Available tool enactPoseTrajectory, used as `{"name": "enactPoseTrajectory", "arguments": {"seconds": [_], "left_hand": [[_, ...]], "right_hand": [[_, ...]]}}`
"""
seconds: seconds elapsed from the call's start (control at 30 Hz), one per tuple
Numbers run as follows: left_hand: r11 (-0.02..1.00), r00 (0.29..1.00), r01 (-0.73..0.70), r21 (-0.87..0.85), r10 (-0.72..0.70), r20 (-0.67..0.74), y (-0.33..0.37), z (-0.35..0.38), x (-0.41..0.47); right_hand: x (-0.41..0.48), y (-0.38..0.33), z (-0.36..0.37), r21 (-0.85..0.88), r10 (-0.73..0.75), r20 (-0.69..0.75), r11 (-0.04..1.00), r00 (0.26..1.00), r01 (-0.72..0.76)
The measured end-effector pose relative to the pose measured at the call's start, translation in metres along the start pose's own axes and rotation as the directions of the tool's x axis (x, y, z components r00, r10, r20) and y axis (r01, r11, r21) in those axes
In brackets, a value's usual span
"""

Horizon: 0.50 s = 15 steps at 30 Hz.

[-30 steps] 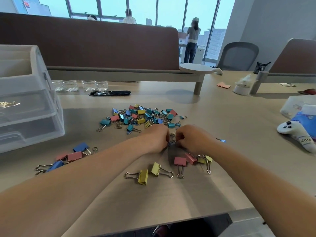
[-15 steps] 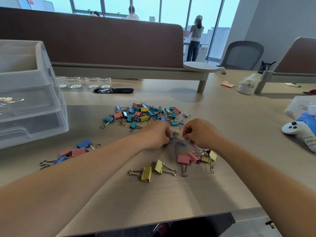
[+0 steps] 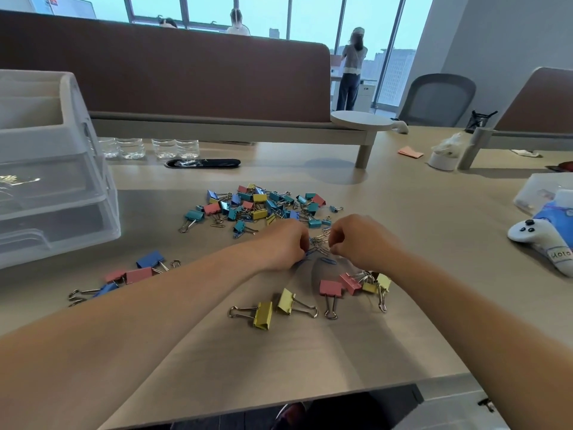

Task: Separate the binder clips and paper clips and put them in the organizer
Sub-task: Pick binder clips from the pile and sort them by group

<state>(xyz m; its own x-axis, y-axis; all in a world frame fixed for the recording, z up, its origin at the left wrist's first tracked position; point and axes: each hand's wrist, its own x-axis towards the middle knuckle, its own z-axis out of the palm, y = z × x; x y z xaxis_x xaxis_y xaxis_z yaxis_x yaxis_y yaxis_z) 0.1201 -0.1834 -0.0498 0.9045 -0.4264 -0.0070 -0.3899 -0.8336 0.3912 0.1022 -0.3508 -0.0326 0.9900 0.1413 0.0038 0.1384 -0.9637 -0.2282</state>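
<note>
Working close together near the middle of the table (image 3: pixel 403 212), the person's two hands meet over a small tangle of silver paper clips (image 3: pixel 319 242). The left hand (image 3: pixel 283 243) has its fingers curled inward and pinches the tangle from its own side. The right hand (image 3: pixel 361 240) is curled in the same way and pinches it from the other side. How many clips each hand holds cannot be told, because the fingers hide most of them. One blue paper clip (image 3: pixel 328 261) lies flat on the table, just on the near side of the hands.

Beyond the hands is the mixed pile (image 3: pixel 257 206) of binder clips in blue, teal, pink and yellow, with some wire clips among them. Nearer to the person lie two yellow binder clips (image 3: pixel 263 315), side by side, and a pink binder clip (image 3: pixel 330 288) just beside a small group of pink and yellow ones at the right wrist. Beside the left forearm there are blue and pink binder clips (image 3: pixel 145 268). The organizer (image 3: pixel 52 187), a clear plastic unit with drawers, stands at the left edge of the table, well apart from the hands. A white game controller (image 3: pixel 533 235) lies at the far right
</note>
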Motion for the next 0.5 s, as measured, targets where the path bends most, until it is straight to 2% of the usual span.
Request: {"name": "enactPoseTrajectory", "arguments": {"seconds": [0.13, 0.33, 0.5], "left_hand": [[1.000, 1.000, 0.009, -0.001, -0.009, 0.003, 0.001, -0.004, -0.001], [1.000, 1.000, -0.012, -0.003, 0.012, -0.017, 0.003, -0.012, -0.005], [1.000, 1.000, 0.007, 0.008, -0.007, -0.013, -0.001, -0.014, -0.011]], "right_hand": [[-0.004, -0.005, 0.000, -0.078, -0.002, 0.091, 0.997, 0.996, 0.009], [0.000, -0.004, 0.006, -0.093, 0.053, 0.104, 0.995, 0.993, -0.043], [0.001, -0.008, 0.008, -0.097, -0.039, 0.121, 0.994, 0.992, 0.050]]}}
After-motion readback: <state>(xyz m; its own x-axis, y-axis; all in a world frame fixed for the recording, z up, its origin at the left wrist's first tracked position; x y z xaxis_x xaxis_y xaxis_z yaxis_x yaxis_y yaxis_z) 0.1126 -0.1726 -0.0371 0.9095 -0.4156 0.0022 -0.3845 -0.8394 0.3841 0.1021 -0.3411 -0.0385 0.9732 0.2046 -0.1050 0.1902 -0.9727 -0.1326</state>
